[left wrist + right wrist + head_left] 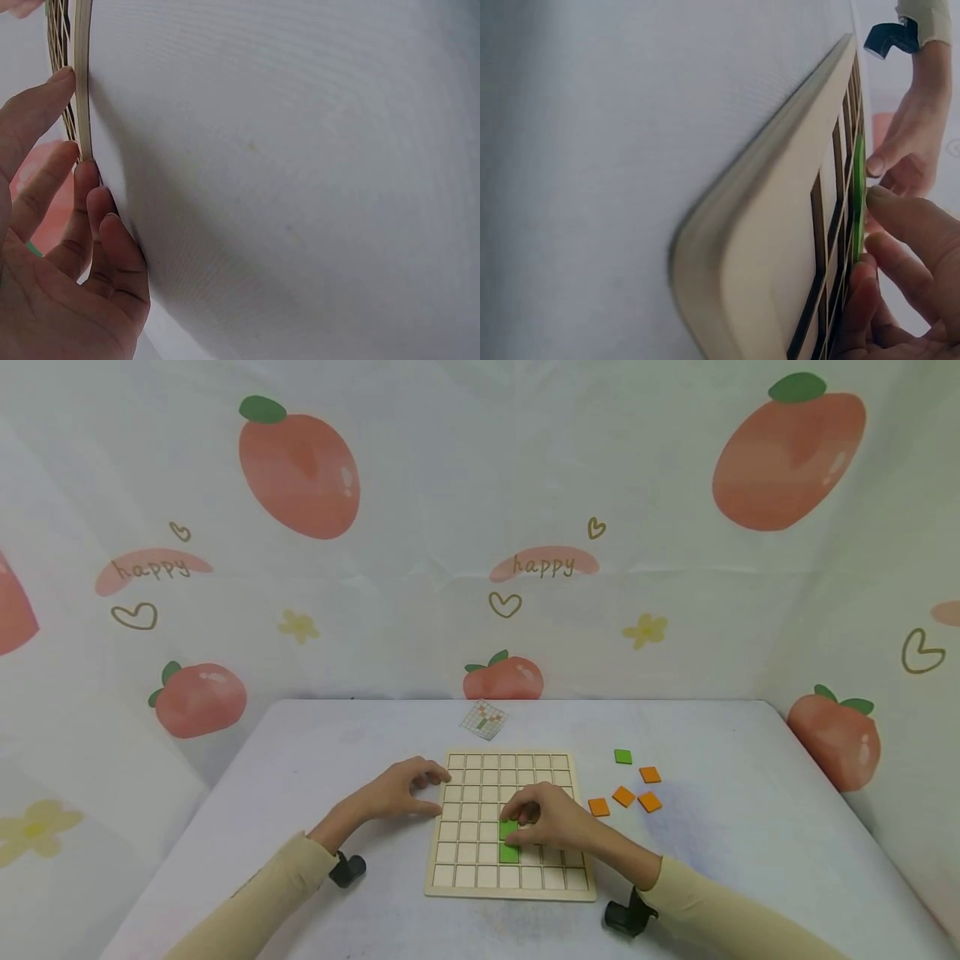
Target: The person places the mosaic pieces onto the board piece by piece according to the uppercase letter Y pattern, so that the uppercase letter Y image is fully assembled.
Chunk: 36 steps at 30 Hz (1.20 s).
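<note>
A wooden grid board (pixel 480 892) lies flat in front of me. My left hand (pixel 408 789) rests at its left edge, thumb and fingers spread apart. In the left wrist view, the fingertips of that hand (pixel 67 240) touch the board's side (pixel 82 90). Over the middle of the grid, my right hand (pixel 551 818) pinches a green square tile (pixel 508 830) between thumb and fingers, partly covering it. Directly below, nearer to me, another green tile (pixel 509 853) sits in a cell. In the right wrist view, the fingertips are right at the green edge (pixel 858 202).
Right of the board lie a loose green tile (pixel 623 757) and several orange tiles (pixel 624 796). A small card with a printed coloured grid (pixel 484 720) lies behind the board on the white table (pixel 360 727). A fruit-patterned cloth (pixel 420 485) hangs behind.
</note>
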Motion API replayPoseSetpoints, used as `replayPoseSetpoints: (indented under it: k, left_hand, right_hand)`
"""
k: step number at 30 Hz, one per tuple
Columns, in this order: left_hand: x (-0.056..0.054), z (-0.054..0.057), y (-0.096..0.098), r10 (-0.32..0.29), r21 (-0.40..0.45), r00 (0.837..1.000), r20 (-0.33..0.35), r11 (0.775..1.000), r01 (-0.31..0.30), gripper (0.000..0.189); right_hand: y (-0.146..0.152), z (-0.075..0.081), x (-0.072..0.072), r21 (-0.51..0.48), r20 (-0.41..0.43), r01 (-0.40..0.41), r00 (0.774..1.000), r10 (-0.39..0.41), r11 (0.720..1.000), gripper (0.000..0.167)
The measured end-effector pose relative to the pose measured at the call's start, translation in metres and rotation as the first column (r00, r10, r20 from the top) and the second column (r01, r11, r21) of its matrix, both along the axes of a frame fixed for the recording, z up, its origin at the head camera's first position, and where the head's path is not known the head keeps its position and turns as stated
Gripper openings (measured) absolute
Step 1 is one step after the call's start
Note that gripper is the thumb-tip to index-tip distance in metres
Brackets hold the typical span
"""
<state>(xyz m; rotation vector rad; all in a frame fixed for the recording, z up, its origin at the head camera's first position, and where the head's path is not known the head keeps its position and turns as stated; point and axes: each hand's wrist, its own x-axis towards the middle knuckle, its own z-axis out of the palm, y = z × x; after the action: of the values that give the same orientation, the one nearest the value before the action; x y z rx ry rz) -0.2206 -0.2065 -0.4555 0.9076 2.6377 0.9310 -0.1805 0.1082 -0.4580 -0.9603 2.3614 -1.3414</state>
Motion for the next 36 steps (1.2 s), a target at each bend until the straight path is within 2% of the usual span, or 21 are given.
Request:
replayPoseSetpoints:
  k: [6,11,18,25,30,36]
  left_hand:
    - [0.001,0.000,-0.001,0.004,0.001,1.000,0.000,1.000,-0.004,0.045]
    - [0.001,-0.001,-0.001,-0.008,0.020,1.000,0.001,1.000,0.008,0.045]
    - [-0.001,-0.003,-0.001,-0.007,0.018,1.000,0.007,1.000,0.007,0.045]
    - [-0.001,-0.002,-0.002,-0.007,0.020,1.000,0.001,1.000,0.007,0.045]
    - [0.000,-0.001,-0.001,-0.013,0.021,1.000,0.006,1.000,0.013,0.046]
    - [0.001,0.001,0.000,0.008,0.011,1.000,0.021,1.000,-0.008,0.046]
  right_hand:
    - [0.006,0.000,-0.003,-0.029,0.009,-0.026,1.000,0.027,0.999,0.025]
    - [0.022,0.004,-0.004,-0.077,0.021,-0.037,0.999,0.039,0.996,0.025]
    - [0.061,0.014,-0.004,-0.103,0.004,0.007,1.000,-0.006,0.995,0.026]
    - [0.099,0.020,-0.001,-0.072,0.000,0.080,0.997,-0.080,0.994,0.028]
    - [0.119,0.020,0.000,-0.069,0.000,0.093,0.996,-0.093,0.993,0.029]
    - [0.140,0.018,-0.006,-0.055,-0.014,0.107,0.994,-0.108,0.993,0.029]
